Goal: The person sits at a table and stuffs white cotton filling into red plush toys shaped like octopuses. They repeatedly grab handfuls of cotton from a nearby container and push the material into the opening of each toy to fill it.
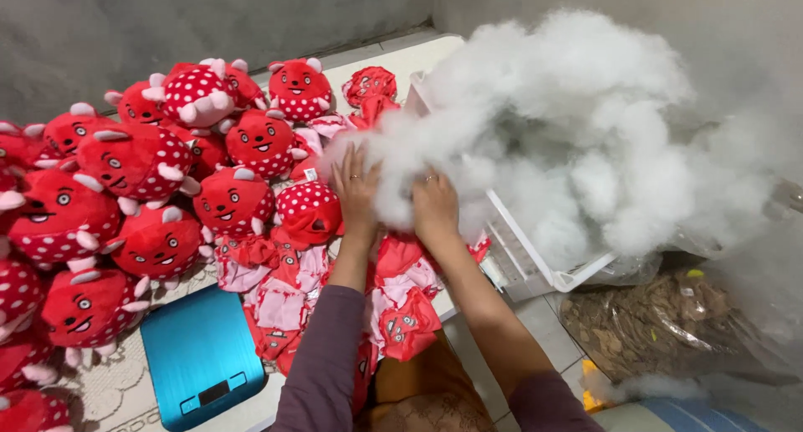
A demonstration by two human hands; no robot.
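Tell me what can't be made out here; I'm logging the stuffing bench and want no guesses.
Head view:
- Fingertips of left hand and right hand: buried in white stuffing.
- White basket: inside hidden by stuffing.
- Blue scale: display too small.
- Clear bag: brown contents unclear.

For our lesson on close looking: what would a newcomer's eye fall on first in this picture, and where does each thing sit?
A huge cloud of white stuffing fills the upper right, spilling over a white basket. At centre, the left hand and the right hand press into its edge. A heap of red stuffed toys with white dots crowds the left side, with flat unstuffed toy skins below the hands and a blue scale at the bottom left.
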